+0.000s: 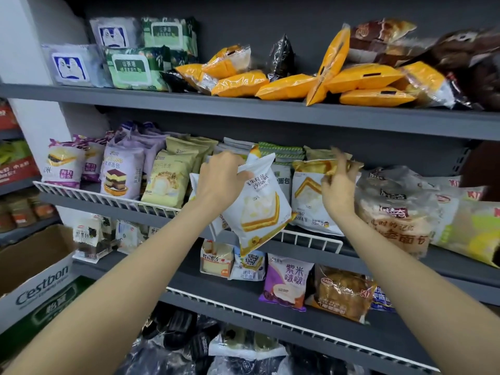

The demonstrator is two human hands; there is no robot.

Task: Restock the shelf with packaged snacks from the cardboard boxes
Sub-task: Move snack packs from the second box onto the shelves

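Left hand [220,175] gripped the top edge of a white sandwich-cake packet [259,209], fingers curled round it; the packet hung tilted below and right of that hand, in front of the middle shelf [270,123] rail. Right hand [338,185] pinched the top of a yellow-topped packet [308,193] standing on the shelf, just right of the held packet. Cardboard box [35,269] sat well left of and below both hands.

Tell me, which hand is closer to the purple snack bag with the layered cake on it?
Left. The left hand is just right of the purple snack bag; the right hand is farther right.
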